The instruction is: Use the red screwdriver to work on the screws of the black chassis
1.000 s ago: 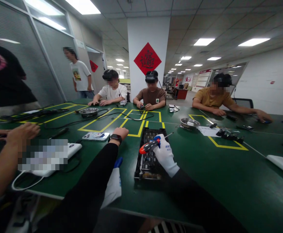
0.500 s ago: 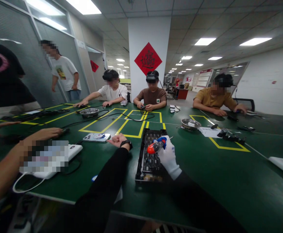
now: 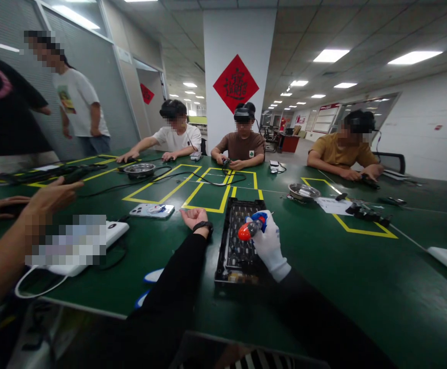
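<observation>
Green tabletop (image 3: pixel 346 292) is stretching across the foreground, gleaming under rectangular ceiling lights (image 3: pixel 331 56), and yellow tape (image 3: pixel 204 209) is marking out boxes on it. Beyond, a white pillar (image 3: pixel 238 36) is rising behind three seated co-workers wearing headsets, while frosted glass partitions (image 3: pixel 100 66) are lining the room's left side and two more people are standing near them.

Black Chinese brushwork is filling a red diamond poster (image 3: pixel 236 83) on the pillar; a smaller red diamond (image 3: pixel 147 94) by the doorway is carrying a mark too small to read. Print on a white sheet (image 3: pixel 333 205) beside the right-hand metal bowl (image 3: pixel 303 192) is staying illegible, and blue marks on the work glove are showing too faintly to make out.

Wearing that white, blue-tipped glove, the right hand (image 3: pixel 268 241) is clasping a screwdriver (image 3: pixel 250 229) by its red-and-dark handle, holding it above the right part of a black rectangular casing (image 3: pixel 242 241) that is lying on the table. The bare left hand (image 3: pixel 195 219), black band at its wrist, is resting between a phone (image 3: pixel 151 210) and the casing; its fingers are curling inward, and whether they are pinching anything I cannot tell.
</observation>
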Motion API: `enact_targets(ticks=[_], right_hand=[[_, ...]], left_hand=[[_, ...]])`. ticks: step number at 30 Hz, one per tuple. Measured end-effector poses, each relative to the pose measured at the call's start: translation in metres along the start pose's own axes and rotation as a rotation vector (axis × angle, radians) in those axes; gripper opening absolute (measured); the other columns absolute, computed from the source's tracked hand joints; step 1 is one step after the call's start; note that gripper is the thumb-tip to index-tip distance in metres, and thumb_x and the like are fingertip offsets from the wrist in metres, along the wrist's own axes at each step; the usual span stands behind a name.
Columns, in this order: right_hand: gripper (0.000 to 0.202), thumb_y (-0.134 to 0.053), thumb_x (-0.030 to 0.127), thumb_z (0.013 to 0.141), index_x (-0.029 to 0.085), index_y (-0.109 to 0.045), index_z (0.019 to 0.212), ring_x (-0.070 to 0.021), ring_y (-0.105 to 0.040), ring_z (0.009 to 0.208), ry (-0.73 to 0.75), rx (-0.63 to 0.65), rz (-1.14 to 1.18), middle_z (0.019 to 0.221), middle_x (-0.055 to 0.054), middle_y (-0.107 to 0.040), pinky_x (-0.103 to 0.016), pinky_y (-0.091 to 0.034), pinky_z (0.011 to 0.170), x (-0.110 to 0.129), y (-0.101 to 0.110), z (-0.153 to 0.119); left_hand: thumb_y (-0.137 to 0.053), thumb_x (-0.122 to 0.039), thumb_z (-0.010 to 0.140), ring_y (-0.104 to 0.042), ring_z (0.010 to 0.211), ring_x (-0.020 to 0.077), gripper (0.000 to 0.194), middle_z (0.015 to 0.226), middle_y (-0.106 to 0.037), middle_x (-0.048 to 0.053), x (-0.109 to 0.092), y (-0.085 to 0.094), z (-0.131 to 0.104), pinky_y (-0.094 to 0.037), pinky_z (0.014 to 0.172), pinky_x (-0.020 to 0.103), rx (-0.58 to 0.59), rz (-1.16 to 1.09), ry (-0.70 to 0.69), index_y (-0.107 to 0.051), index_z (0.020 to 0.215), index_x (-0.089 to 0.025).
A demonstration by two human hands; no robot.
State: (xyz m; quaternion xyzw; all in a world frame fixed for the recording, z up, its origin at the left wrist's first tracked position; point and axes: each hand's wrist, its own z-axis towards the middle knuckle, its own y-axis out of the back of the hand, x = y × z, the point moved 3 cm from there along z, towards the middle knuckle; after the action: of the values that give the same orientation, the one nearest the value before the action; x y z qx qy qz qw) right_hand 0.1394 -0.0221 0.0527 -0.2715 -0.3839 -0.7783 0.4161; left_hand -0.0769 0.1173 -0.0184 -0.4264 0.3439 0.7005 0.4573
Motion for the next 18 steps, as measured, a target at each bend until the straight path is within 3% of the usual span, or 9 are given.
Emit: enact_targets(ticks=[2,4,6,8,12,14,18], right_hand=[[0.019,-0.045,0.039,0.081,0.02,-0.042,0.081,-0.0131,-0.05,0.068,-0.004,-0.003,0.015,0.074,-0.001,-0.051,-0.024,-0.04,0.067,0.001,-0.001,0.0],[0.018,-0.045,0.038,0.081,0.02,-0.042,0.08,-0.0125,-0.049,0.068,-0.009,-0.005,0.031,0.073,0.0,-0.051,-0.023,-0.039,0.067,0.001,-0.001,0.001],[0.018,-0.046,0.037,0.081,0.02,-0.042,0.079,-0.0122,-0.049,0.066,-0.005,-0.011,0.043,0.072,0.0,-0.051,-0.024,-0.039,0.066,0.002,0.0,0.001],[0.018,-0.047,0.037,0.08,0.02,-0.043,0.079,-0.012,-0.048,0.065,0.005,-0.028,0.063,0.071,0.0,-0.051,-0.024,-0.039,0.065,0.002,0.0,0.001],[0.018,-0.051,0.036,0.078,0.019,-0.045,0.078,-0.0116,-0.048,0.062,0.012,-0.069,0.115,0.068,0.002,-0.051,-0.024,-0.039,0.062,-0.002,0.0,0.002],[0.019,-0.052,0.036,0.078,0.019,-0.045,0.078,-0.0116,-0.048,0.061,0.016,-0.077,0.136,0.068,0.002,-0.051,-0.024,-0.039,0.061,-0.004,-0.001,0.002],[0.018,-0.053,0.036,0.077,0.019,-0.046,0.078,-0.0115,-0.049,0.061,0.023,-0.076,0.166,0.068,0.002,-0.051,-0.025,-0.039,0.061,-0.006,-0.002,0.001]], left_hand=[[-0.015,-0.031,0.094,-0.027,0.04,0.0101,0.045,0.04,-0.015,-0.004,0.003,0.001,0.002,-0.029,0.044,0.022,-0.094,0.026,0.03,-0.032,0.054,-0.019],[-0.024,-0.034,0.092,-0.04,0.047,0.0106,0.04,0.042,-0.029,-0.003,0.007,0.0,0.003,-0.033,0.048,0.022,-0.161,0.042,0.061,-0.038,0.058,-0.019],[-0.031,-0.037,0.089,-0.054,0.068,0.0134,0.032,0.057,-0.05,0.001,0.011,-0.001,0.005,-0.04,0.056,0.024,-0.193,0.047,0.076,-0.048,0.069,-0.018],[-0.033,-0.039,0.086,-0.055,0.095,0.0179,0.029,0.086,-0.059,0.008,0.017,-0.003,0.006,-0.045,0.067,0.028,-0.197,0.033,0.108,-0.052,0.091,-0.017],[-0.037,-0.047,0.082,-0.033,0.127,0.0198,0.061,0.131,-0.038,0.016,0.034,-0.01,0.009,-0.043,0.088,0.036,-0.091,-0.192,0.201,-0.022,0.132,-0.015],[-0.038,-0.052,0.08,-0.029,0.128,0.0212,0.077,0.136,-0.03,0.02,0.042,-0.011,0.008,-0.039,0.096,0.035,-0.036,-0.285,0.195,-0.009,0.136,-0.008],[-0.041,-0.062,0.076,-0.031,0.127,0.0268,0.096,0.135,-0.029,0.024,0.052,-0.011,0.009,-0.031,0.102,0.037,0.059,-0.413,0.154,-0.002,0.136,0.002]])
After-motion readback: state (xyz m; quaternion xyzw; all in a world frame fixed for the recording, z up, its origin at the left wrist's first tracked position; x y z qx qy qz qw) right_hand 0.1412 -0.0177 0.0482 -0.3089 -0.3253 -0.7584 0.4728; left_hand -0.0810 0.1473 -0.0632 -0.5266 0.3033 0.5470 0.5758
